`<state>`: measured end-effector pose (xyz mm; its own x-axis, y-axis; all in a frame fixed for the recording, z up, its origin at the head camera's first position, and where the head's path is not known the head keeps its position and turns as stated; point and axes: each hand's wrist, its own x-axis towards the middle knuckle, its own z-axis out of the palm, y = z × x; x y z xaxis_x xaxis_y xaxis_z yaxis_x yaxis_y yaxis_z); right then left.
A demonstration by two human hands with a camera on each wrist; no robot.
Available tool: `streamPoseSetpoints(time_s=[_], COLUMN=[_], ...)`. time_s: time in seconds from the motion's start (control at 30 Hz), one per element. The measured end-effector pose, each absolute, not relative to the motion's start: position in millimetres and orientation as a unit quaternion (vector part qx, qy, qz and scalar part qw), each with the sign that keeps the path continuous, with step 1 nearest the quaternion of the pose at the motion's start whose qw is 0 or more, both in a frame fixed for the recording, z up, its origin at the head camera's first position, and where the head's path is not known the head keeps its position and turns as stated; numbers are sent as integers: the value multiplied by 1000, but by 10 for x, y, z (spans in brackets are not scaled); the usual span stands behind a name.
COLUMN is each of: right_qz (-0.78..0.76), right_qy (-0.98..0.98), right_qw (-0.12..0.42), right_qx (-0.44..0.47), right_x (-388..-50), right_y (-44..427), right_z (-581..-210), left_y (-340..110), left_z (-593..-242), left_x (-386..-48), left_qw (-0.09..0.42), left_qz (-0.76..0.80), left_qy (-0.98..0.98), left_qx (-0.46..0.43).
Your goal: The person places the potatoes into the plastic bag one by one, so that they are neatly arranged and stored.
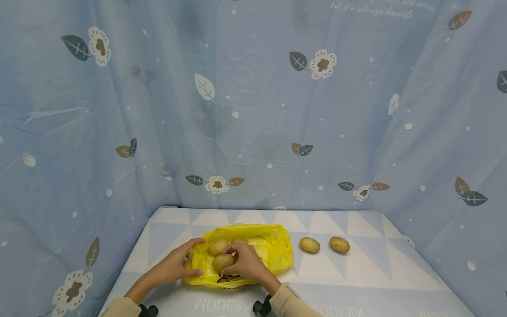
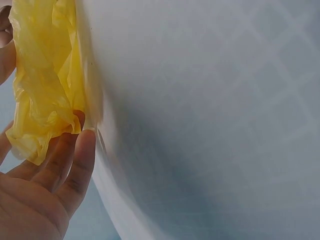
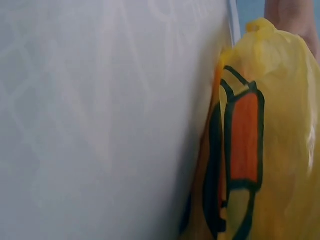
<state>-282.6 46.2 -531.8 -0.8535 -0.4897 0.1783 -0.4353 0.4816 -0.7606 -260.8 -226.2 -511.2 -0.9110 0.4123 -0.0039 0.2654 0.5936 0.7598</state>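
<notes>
A yellow plastic bag lies on the table with its opening facing up, several potatoes inside. With thumb and fingertips, my right hand grips a potato at the bag's opening. Close behind it sits another potato. My left hand holds the bag's left end between thumb and fingers. In the left wrist view, the fingers reach around the crumpled yellow plastic. The right wrist view shows the bag's printed side; the potato there is hidden.
Two loose potatoes lie on the table to the right of the bag. The table has a cloth with pale triangles and lettering. A blue patterned curtain hangs behind and at both sides.
</notes>
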Motion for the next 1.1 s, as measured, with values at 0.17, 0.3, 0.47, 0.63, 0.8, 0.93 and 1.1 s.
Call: streamPoseSetpoints(time_s=[0.17,0.3,0.47,0.63,0.8,0.93,1.1], right_qz=[-446,-455,-455,-459,-461,-467,-475], right_qy=[855,851,852,850,847,841,834], right_qw=[51,60,64,68,58,42,36], right_qx=[-259,-254,-252,-248,-258,-272,-278], right_x=[-2817,-2813,-2800,-2772,-2778,-2806,-2844], right_y=[427,412,415,451,528,639,833], right_z=[-5367,-5382,-5356,-5271,-5233,-5179,-5100], left_y=[-2264,-2262,-2256,-2263,-2270,-2273,-2287], left_z=[-5112,-5101,-5088,-5093,-5096,-5089,-5104], left_x=[-2610,-2598,-2585,-2595,-2617,-2616,-2584], left_qw=[89,88,90,90,85,83,85], left_qz=[408,407,408,407,403,404,406], left_qy=[888,888,887,887,888,888,888], left_qx=[192,193,195,197,202,203,201])
